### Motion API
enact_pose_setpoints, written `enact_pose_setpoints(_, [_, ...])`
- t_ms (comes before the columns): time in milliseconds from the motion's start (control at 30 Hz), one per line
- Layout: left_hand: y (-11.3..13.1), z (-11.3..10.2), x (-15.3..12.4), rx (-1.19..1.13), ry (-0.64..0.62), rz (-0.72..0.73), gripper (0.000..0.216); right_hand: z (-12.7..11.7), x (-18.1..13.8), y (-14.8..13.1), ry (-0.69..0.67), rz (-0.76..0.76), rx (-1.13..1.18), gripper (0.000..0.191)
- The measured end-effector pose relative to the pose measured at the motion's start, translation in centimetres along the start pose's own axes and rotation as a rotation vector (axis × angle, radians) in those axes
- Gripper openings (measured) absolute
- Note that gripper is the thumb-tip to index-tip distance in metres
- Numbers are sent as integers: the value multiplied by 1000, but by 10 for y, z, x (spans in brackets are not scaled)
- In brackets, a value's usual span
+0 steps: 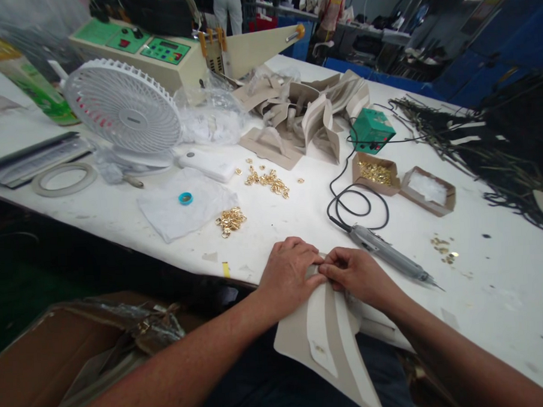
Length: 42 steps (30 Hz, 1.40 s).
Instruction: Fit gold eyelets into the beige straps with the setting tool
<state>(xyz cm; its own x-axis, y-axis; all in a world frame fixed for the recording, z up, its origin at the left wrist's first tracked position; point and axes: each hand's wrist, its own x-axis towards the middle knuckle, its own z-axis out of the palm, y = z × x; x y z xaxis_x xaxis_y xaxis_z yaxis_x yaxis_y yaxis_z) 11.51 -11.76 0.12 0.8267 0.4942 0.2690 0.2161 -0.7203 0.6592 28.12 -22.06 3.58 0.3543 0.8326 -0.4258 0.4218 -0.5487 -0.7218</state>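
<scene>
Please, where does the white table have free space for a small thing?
Between the front gold pile and the black cable, and between the grey tool and the small boxes. It is crowded around the fan and the heaped beige pieces.

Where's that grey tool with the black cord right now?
Right of centre in the head view, the grey tool lies on the white table, between the person's right hand and the small scattered gold pieces.

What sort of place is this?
Looks like a small factory or workshop floor, probably for bags or similar goods. Signs: heaps of small gold fittings on the worktable, a corded grey driver, and a pile of beige pieces near a machine with green control panels.
</scene>
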Motion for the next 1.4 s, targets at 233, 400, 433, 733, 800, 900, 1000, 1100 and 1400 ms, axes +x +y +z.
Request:
enact_pose_setpoints(233, [-1, 1, 0, 19, 6, 24, 23, 2, -3, -2, 27, -55, 0, 18])
enact_pose_setpoints(400, [-2, 1, 1, 49, 9, 24, 23, 2, -4, -6, 33, -60, 16, 15])
enact_pose_setpoints(433, [-2, 1, 0, 56, 11, 25, 22, 1, -5, -5, 32, -65, 21, 15])
enact_pose_setpoints(733, [3, 0, -1, 92, 17, 33, 17, -4, -10, 1, 17, -134, 40, 33])
enact_pose_setpoints(800, [5, -1, -1, 90, 18, 32, 18, -16, -16, 4, 95, -157, 36, 35])
enact_pose_setpoints(900, [4, -1, -1, 82, 25, 23, 21, -47, -27, 25, 452, -209, -219, 37])
enact_pose_setpoints(1000, [2, 1, -2, 69, 31, 14, 23, -78, -34, 64, 628, -127, -641, 46])
enact_pose_setpoints(1100, [0, 3, -2, 59, 35, 9, 22, -92, -32, 98, 534, -51, -811, 49])
enact_pose_setpoints(1400, [1, 4, -2, 47, 33, 5, 22, -79, -41, 52, 298, -104, 259, 50])
